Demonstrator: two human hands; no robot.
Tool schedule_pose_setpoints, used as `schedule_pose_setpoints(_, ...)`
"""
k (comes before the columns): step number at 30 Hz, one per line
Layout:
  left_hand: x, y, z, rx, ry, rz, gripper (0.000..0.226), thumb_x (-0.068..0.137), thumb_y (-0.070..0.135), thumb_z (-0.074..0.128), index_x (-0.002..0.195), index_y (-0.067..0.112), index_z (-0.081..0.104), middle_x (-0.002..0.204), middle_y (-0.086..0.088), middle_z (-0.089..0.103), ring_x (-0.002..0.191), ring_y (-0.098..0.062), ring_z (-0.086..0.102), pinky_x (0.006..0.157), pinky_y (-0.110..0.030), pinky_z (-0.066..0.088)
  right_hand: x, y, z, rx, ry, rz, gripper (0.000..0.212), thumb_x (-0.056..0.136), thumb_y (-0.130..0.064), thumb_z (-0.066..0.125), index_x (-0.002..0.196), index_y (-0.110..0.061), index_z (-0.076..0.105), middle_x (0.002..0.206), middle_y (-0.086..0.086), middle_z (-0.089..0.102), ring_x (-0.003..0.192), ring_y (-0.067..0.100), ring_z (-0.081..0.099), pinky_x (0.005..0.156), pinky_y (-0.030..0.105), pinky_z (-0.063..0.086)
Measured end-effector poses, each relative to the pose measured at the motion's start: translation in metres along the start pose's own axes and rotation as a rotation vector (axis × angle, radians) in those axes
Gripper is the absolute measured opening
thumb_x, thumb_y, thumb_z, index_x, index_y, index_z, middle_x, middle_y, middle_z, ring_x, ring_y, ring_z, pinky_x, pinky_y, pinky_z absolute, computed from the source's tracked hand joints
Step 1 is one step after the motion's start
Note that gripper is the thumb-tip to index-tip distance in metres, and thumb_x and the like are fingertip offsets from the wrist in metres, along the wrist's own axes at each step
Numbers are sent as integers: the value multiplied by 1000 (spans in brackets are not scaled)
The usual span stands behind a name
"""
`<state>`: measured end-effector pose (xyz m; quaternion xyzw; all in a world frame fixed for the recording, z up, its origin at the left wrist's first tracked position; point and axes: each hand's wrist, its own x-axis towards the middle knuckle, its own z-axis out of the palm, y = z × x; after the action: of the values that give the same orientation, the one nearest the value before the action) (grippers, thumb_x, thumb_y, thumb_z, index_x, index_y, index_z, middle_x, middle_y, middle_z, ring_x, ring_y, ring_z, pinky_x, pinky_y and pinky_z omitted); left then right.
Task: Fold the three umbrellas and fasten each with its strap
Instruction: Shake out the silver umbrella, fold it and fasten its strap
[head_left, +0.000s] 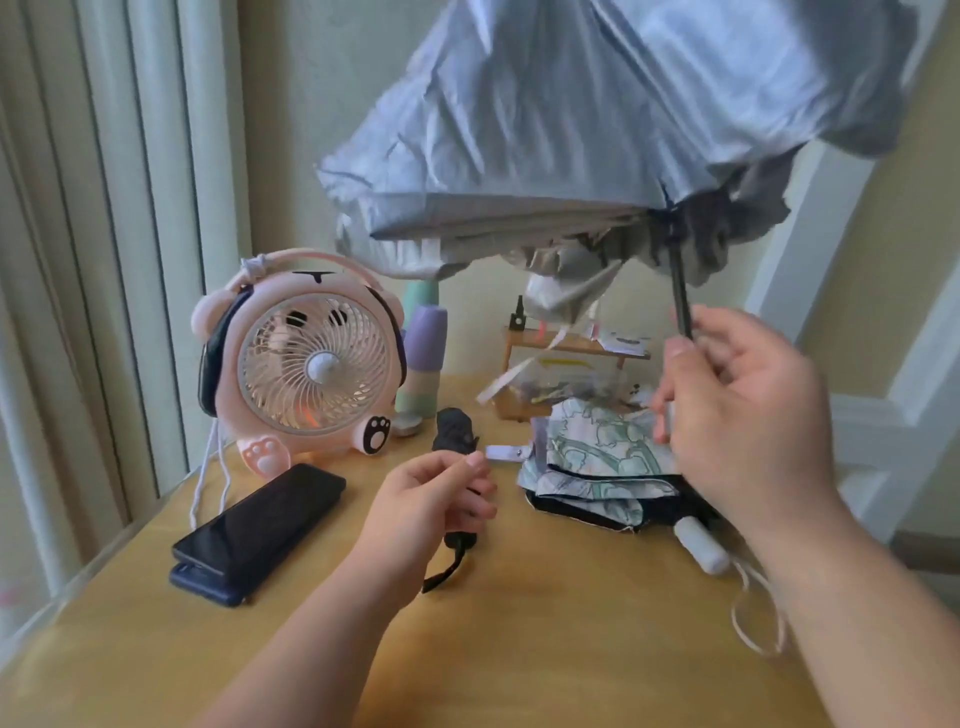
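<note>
Right hand (737, 415) grips dark shaft of silver umbrella (597, 130), canopy billowing at 11 o'clock above grip. Left hand (431, 499), fingers curled, over black umbrella (453, 428) on table (519, 649); hold unclear. Patterned umbrella (597, 457) at its 3 o'clock.

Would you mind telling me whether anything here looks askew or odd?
The silver umbrella, held by its shaft in the right hand, hangs tilted, its canopy crumpled and half-collapsed. The patterned umbrella lies loosely bunched, its strap sticking out unfastened.
</note>
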<state>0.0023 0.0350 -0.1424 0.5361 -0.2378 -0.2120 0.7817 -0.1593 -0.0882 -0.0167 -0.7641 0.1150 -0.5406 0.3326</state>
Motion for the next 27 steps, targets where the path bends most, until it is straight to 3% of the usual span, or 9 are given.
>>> schedule_pose_setpoints(2, 0, 2, 0, -23, 24, 3, 21, 94, 21, 69, 88, 1, 73, 78, -16, 71, 66, -22, 66, 63, -32, 54, 22, -10, -9, -11, 0, 20, 20, 100, -9, 58, 102, -27, 66, 54, -9, 62, 39, 10, 52, 43, 25, 49)
schedule_pose_setpoints(5, 2, 6, -3, -57, 71, 17, 20, 95, 19, 68, 88, 0, 72, 75, -15, 69, 65, -23, 63, 60, -32, 53, 44, -14, -17, -52, -50, 95, 15, 98, -11, 59, 108, -17, 69, 50, -6, 59, 39, 13, 52, 43, 28, 45)
schedule_pose_setpoints(7, 4, 8, -7, -91, 124, 42, 19, 96, 18, 67, 89, 1, 72, 75, -12, 69, 65, -23, 63, 60, -33, 52, 41, -8, -16, -115, -77, 131, 17, 98, -11, 60, 95, -25, 68, 50, -9, 61, 45, 14, 55, 51, 34, 48)
schedule_pose_setpoints(10, 10, 10, -16, -149, 273, 90, 18, 98, 18, 65, 90, 2, 71, 73, -9, 66, 60, -21, 59, 53, -30, 49, 21, 8, -13, -238, -96, 155, 29, 98, -13, 60, 78, -34, 61, 57, 1, 66, 56, 22, 59, 61, 38, 52)
schedule_pose_setpoints(14, 16, 16, -30, -239, 510, 133, 17, 100, 20, 59, 90, 8, 66, 73, -7, 64, 55, -16, 57, 47, -26, 47, 1, 34, -11, -366, -131, 178, 20, 98, -16, 60, 89, -32, 65, 70, -14, 67, 67, 12, 64, 64, 28, 49)
schedule_pose_setpoints(17, 16, 23, -38, -216, 600, 189, 13, 100, 21, 58, 90, 13, 63, 71, -3, 63, 56, -14, 57, 51, -28, 46, -3, 50, -15, -444, -117, 196, 14, 97, -16, 61, 105, -20, 72, 78, -7, 72, 73, 19, 66, 68, 31, 51)
schedule_pose_setpoints(21, 9, 29, -36, -109, 553, 278, 10, 100, 16, 59, 91, 15, 62, 79, -4, 62, 62, -14, 58, 54, -26, 50, 3, 61, -31, -711, 86, -146, 14, 93, -9, 60, 97, -11, 73, 71, 7, 68, 64, 36, 57, 58, 38, 48)
schedule_pose_setpoints(24, 6, 31, -31, -87, 495, 326, 8, 100, 11, 59, 93, 12, 62, 75, -4, 61, 62, -12, 58, 60, -32, 50, 17, 65, -45, -824, 277, -329, 20, 95, -7, 54, 98, -7, 73, 63, 2, 48, 59, 29, 40, 53, 30, 25)
schedule_pose_setpoints(27, 8, 33, -30, -129, 470, 309, 9, 101, 9, 56, 95, 11, 63, 82, -5, 63, 67, -14, 59, 56, -29, 53, 26, 77, -56, -819, 301, -501, 22, 96, -2, 58, 109, -3, 75, 68, 10, 63, 63, 35, 54, 50, 30, 35)
